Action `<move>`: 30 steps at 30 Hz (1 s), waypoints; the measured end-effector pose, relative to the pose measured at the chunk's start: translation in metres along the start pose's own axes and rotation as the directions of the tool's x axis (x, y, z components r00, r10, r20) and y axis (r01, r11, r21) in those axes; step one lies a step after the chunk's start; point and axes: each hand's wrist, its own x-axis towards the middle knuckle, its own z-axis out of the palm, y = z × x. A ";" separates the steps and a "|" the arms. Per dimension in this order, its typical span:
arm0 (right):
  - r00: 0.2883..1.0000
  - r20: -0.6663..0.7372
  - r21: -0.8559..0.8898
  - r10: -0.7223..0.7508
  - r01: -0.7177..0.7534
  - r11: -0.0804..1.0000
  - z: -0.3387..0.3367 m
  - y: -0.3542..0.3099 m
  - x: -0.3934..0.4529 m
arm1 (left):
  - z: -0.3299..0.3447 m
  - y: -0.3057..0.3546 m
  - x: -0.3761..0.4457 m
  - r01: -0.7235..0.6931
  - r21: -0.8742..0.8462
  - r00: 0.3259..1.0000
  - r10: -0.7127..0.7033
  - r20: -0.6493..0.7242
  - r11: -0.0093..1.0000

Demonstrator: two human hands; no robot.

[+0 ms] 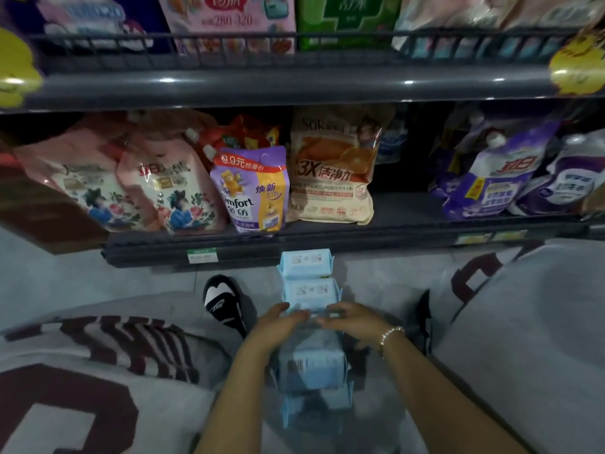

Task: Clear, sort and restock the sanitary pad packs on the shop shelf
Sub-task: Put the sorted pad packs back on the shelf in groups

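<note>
Left hand (278, 322) and right hand (352, 319): fingers loosely curved over top of clear plastic wrap, fingertips almost meeting, both gripping bundle of pale blue sanitary pad packs (311, 362). Forearms reach forward, palms down; beaded bracelet (391, 334) at right wrist. Soft rectangular packs stacked in row on grey floor (98, 280), running from near to bottom shelf (327, 244) far.

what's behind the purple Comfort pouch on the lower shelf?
Behind the purple Comfort pouch stands a red and yellow pouch; only its top shows. Its lower part and anything deeper on the lower shelf are covered or too dark to tell.
</note>
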 end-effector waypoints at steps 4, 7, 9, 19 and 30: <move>0.959 0.181 0.014 0.219 -0.225 0.974 -0.003 0.012 0.000 | -0.008 -0.016 -0.004 0.118 -0.007 0.972 -0.114 0.205 0.993; 0.938 0.275 0.124 0.211 -0.252 0.960 -0.002 0.021 0.001 | -0.010 -0.026 -0.006 0.141 0.010 0.946 -0.137 0.294 0.990; 0.931 0.335 0.159 0.145 -0.208 0.965 -0.001 0.020 -0.003 | -0.013 -0.025 -0.008 0.115 0.068 0.943 -0.130 0.307 0.991; 0.997 -0.071 0.326 -0.044 0.065 0.943 -0.015 0.003 0.000 | -0.018 0.000 0.002 0.013 -0.272 0.998 0.003 0.057 0.962; 0.994 -0.112 0.467 0.020 0.035 0.883 0.019 0.026 0.014 | 0.017 -0.019 0.014 0.002 -0.379 0.997 0.028 0.075 0.925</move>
